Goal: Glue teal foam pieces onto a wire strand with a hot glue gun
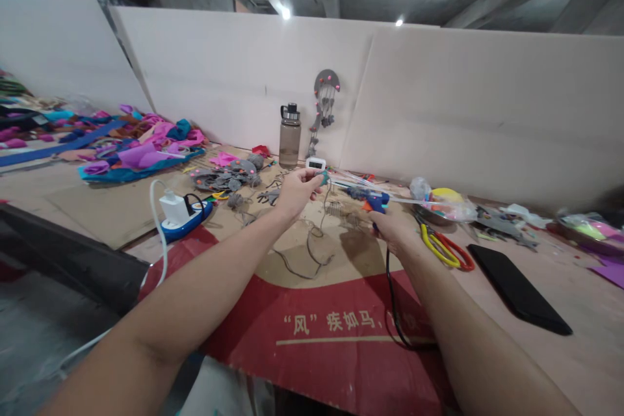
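My left hand (298, 192) is raised over the middle of the table, its fingers pinching a small teal piece (324, 177). Dark grey string (312, 248) trails in loops on the cardboard below; I cannot tell whether it joins the piece. My right hand (394, 226) is wrapped round the handle of a blue hot glue gun (377, 199), just right of the left hand. A clear glue stick (414, 201) seems to stick out of its back. The black cord (389, 286) hangs below the right hand.
Yellow-and-red-handled scissors (446, 248) and a black phone (519, 287) lie at right. A water bottle (290, 138) stands by the white panel, beside a grey hanging ornament (325, 88). At left are a blue power strip (188, 224), grey felt pieces (224, 175) and colourful scraps (146, 149).
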The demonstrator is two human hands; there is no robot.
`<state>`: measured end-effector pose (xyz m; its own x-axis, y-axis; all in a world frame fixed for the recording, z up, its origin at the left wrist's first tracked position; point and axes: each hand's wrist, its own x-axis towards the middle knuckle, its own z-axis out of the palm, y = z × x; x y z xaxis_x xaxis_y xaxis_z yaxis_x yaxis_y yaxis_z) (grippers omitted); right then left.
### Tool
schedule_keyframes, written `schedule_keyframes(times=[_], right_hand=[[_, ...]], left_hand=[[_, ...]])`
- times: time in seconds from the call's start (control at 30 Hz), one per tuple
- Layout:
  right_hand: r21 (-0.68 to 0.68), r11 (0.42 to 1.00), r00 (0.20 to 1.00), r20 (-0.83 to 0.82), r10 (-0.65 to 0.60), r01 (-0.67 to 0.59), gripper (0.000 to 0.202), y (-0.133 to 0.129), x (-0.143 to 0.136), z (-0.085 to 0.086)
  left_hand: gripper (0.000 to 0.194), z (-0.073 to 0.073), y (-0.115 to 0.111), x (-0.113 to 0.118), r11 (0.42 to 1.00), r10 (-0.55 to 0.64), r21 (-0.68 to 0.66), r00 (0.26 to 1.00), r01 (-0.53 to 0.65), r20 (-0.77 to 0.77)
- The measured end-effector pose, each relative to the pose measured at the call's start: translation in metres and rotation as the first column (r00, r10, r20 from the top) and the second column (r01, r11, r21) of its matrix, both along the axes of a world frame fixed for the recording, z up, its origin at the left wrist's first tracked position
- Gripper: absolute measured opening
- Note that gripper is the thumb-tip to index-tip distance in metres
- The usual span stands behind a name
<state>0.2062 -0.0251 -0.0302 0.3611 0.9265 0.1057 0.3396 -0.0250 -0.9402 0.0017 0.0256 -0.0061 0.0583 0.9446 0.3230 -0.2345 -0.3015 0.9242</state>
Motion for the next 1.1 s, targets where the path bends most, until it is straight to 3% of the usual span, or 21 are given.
schedule_keyframes(times=[0.1,0.23,0.37,0.63,1.1], right_hand=[[0.091,0.996,0.992,-0.123,0.01,0.002,0.02,-0.006,-0.012,0.012],[0.33,0.939,0.953,-0.239,0.184,-0.099,0.038,-0.017,-0.025,0.023],[0.368,0.911,0.968,-0.091,0.234,-0.186,0.038,-0.024,-0.03,0.025],[0.409,0.887,0.966,0.221,0.132,-0.214,0.034,-0.029,-0.034,0.027],[0.406,0.879,0.931,0.35,0.103,-0.249,0.054,-0.027,-0.035,0.026]], left_hand=[[0.007,-0.001,0.0,-0.001,1.0,-0.008,-0.018,1.0,0.008,0.002],[0.004,0.0,0.0,0.0,0.999,-0.006,-0.05,1.0,0.007,0.013],[0.003,-0.001,0.003,0.0,0.998,0.018,-0.068,0.999,-0.015,0.034],[0.009,0.0,0.002,-0.002,0.997,0.04,-0.073,0.999,-0.038,0.03],[0.007,0.003,-0.001,0.0,0.997,0.033,-0.073,0.999,-0.032,0.016]])
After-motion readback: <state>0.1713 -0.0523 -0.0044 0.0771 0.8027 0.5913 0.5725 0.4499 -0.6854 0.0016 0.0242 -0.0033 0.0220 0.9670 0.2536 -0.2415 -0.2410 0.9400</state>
